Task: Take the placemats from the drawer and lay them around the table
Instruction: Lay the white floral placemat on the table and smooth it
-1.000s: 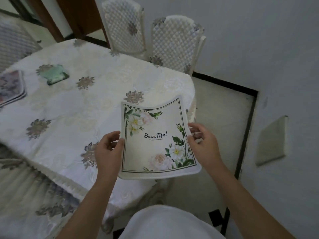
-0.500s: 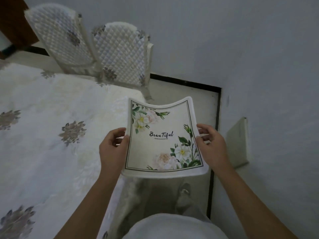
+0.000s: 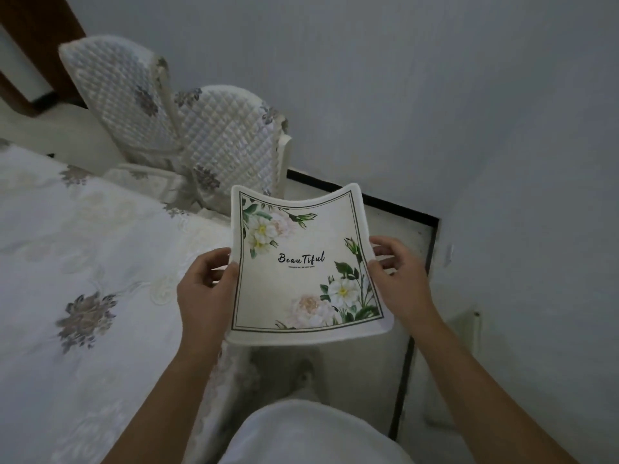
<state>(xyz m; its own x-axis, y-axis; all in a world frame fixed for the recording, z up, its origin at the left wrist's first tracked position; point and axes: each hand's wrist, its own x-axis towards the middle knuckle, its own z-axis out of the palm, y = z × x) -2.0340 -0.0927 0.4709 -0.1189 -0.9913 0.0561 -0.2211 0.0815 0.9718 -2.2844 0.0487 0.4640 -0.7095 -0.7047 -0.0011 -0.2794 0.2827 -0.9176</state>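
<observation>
One mat [image 3: 303,266] up in both my hands, off the table's [image 3: 83,262] corner.

I count one mat, two hands, two quilted chairs [image 3: 120,92] [image 3: 231,135] and one table. My left hand [image 3: 204,293] pinches the mat's left edge and my right hand [image 3: 400,283] pinches its right edge, thumbs on top, so the mat sags between them with its printed face up. It hangs in the air over the floor [image 3: 395,226] just beside the table, near the wall [image 3: 435,95], touching neither.

"BeauTiful" on placemat [image 3: 303,262]; small print below unreadable
</observation>
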